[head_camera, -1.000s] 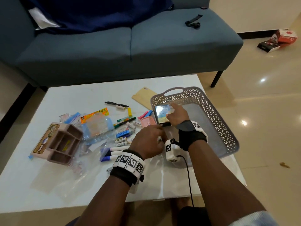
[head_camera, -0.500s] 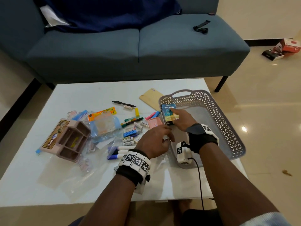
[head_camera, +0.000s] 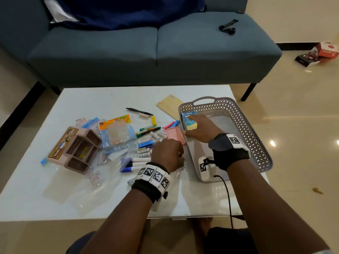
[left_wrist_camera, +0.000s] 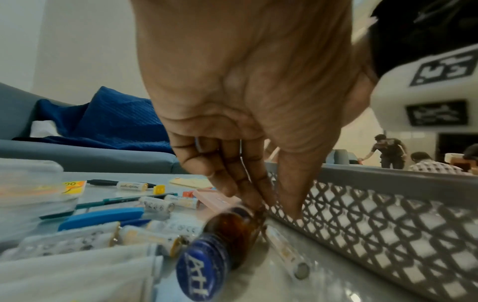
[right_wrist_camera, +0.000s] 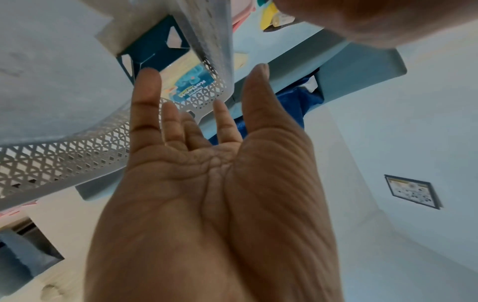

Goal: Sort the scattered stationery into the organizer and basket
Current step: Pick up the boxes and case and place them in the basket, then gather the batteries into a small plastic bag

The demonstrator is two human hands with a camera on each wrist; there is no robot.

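A grey lattice basket [head_camera: 247, 129] [left_wrist_camera: 362, 214] [right_wrist_camera: 64, 159] stands on the right of the white table. A blue and yellow box [head_camera: 189, 123] [right_wrist_camera: 190, 85] stands upright in its far left corner. My right hand [head_camera: 200, 129] [right_wrist_camera: 201, 85] is over it with straight, spread fingers, one fingertip on the box top. My left hand [head_camera: 168, 153] [left_wrist_camera: 264, 206] is just outside the basket's left wall and pinches the end of a brown bottle [left_wrist_camera: 232, 230] with a blue cap, which lies on the table. A pinkish-brown organizer [head_camera: 78, 149] lies tilted at the left.
Markers [head_camera: 135, 164], pens, highlighters, a pink case [head_camera: 175, 135], a tan envelope [head_camera: 170, 105] and clear plastic bags [head_camera: 115, 136] lie between organizer and basket. A blue sofa [head_camera: 146, 52] stands behind the table. Boxes [head_camera: 319, 54] lie on the floor at the right.
My right hand has stood the box upright in the basket's corner and straightened its fingers off it. My left hand has stayed beside the basket wall.
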